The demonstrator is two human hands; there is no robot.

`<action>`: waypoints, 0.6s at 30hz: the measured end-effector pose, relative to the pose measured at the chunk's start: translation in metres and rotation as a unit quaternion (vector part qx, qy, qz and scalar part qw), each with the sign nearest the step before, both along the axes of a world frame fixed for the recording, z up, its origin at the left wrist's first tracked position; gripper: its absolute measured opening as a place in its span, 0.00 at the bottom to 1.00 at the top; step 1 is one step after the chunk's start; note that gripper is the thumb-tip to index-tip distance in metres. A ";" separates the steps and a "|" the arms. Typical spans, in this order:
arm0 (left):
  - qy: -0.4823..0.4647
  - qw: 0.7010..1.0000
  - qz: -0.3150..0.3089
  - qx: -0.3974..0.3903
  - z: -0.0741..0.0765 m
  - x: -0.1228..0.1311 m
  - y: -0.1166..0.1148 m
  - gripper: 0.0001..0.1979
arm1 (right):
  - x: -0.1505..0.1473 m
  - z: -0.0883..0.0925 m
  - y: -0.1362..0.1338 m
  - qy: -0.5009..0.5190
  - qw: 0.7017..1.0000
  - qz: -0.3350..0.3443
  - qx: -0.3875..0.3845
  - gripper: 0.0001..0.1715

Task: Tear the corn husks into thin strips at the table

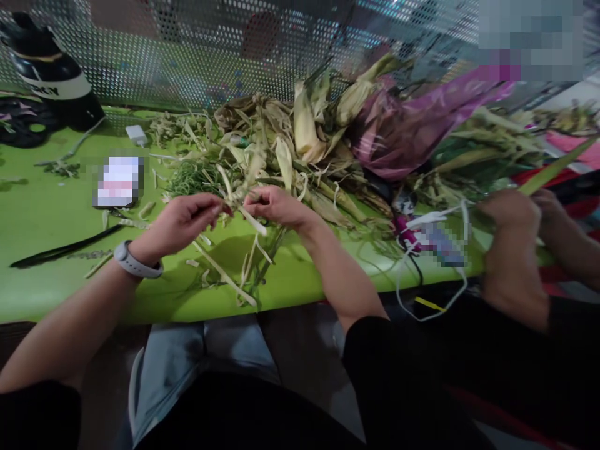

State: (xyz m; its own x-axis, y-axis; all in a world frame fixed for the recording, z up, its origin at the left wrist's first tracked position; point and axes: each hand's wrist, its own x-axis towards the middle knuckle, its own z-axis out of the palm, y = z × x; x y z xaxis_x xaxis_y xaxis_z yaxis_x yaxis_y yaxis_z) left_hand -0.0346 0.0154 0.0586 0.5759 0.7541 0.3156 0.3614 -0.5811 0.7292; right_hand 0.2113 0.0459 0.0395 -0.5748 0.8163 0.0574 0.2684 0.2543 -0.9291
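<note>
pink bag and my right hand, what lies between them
Husks, pale and brown, are heaped between the pink bag and right hand, as the head view shows.

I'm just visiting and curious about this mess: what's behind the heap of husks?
Behind the husks stands a perforated screen, with blurred coloured patches showing through it. The green table directly behind the husks is covered, so what lies there can't be seen.

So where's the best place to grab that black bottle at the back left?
Probably round the bottle at its pale band, coming from front right: the rounded body faces out there, while a mesh panel stands behind and a dark object crowds its left.
</note>
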 end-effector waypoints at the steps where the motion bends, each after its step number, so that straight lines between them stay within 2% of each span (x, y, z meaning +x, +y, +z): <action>1: -0.004 0.999 0.047 -0.001 -0.001 -0.002 0.005 0.12 | -0.003 0.000 -0.001 0.004 1.000 0.002 -0.010 0.18; 4: -0.020 0.991 0.132 -0.008 -0.006 -0.004 0.016 0.12 | -0.013 -0.001 -0.008 0.012 0.999 -0.002 -0.033 0.13; 8: -0.041 0.983 0.175 -0.028 -0.013 -0.002 0.023 0.10 | -0.028 -0.008 -0.017 -0.006 0.999 -0.022 -0.031 0.10; 10: -0.048 0.981 0.188 -0.024 -0.017 -0.002 0.026 0.09 | -0.032 -0.011 -0.021 -0.026 0.999 -0.040 0.000 0.11; 12: -0.029 0.980 0.197 -0.008 -0.021 -0.002 0.028 0.10 | -0.034 -0.010 -0.026 -0.058 0.994 -0.068 0.067 0.13; 15: 0.051 0.985 0.161 0.032 -0.030 0.002 0.028 0.12 | -0.030 0.000 -0.036 -0.107 0.960 -0.120 0.230 0.17; 16: 0.074 0.987 0.132 0.052 -0.033 0.005 0.026 0.12 | -0.027 0.005 -0.038 -0.116 0.942 -0.139 0.282 0.18; 18: 0.107 0.990 0.035 0.090 -0.035 0.013 0.019 0.13 | -0.018 0.015 -0.040 -0.126 0.918 -0.161 0.341 0.19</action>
State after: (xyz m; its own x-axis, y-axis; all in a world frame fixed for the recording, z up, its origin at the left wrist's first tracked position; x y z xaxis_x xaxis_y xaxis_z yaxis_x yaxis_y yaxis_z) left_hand -0.0216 0.0344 0.0236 0.5922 0.7375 0.3248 0.5401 -0.6624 0.5192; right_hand 0.1932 0.0056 0.0543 -0.3756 0.7697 0.5162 0.6153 0.6236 -0.4822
